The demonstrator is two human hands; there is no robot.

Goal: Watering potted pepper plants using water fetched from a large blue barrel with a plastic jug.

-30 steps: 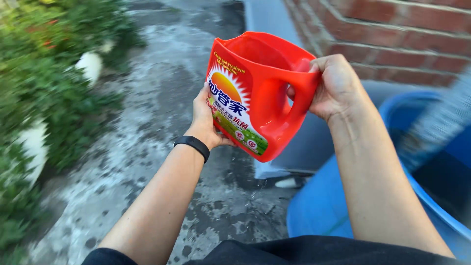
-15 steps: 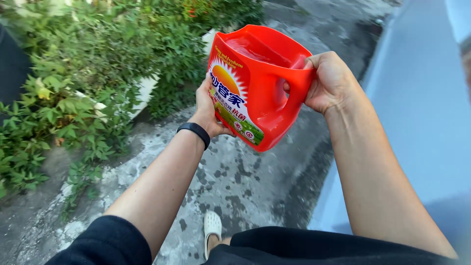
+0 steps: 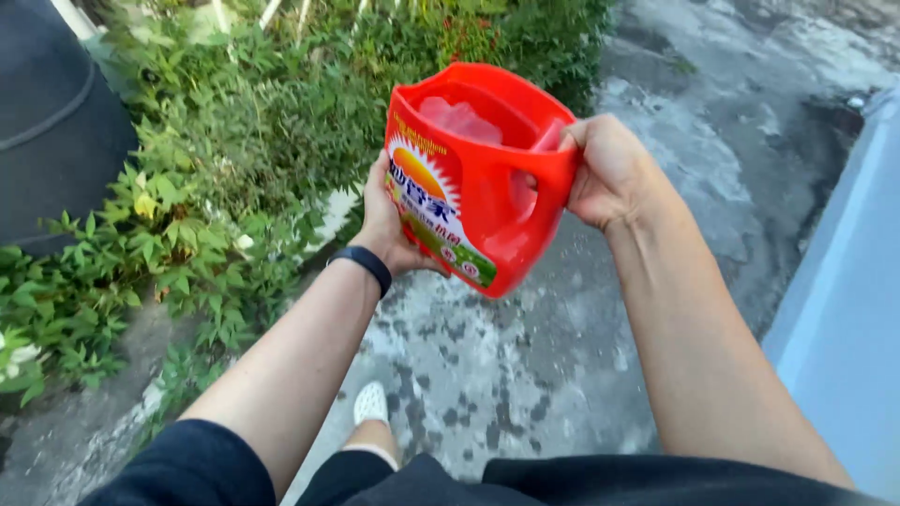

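My right hand [image 3: 614, 169] fingers are wrapping the handle of a red jug [image 3: 469, 178]; my left hand [image 3: 382, 220] fingers are gripping its labelled side from beneath, probably steadying it, since it's cut open on top with water inside. I'm holding it chest-high over wet pavement [image 3: 525, 375], beside green bushes [image 3: 225, 159].

Cut-open red detergent jug [image 3: 469, 178] w/ sun label [image 3: 427, 201], centre frame

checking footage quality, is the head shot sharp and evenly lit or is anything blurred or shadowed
Head view: mildly soft all over, finest leaf detail smeared; red jug evenly lit, no glare, its label readable in shape only; pavement in flat shade; dark bin at the left edge nearly featureless.
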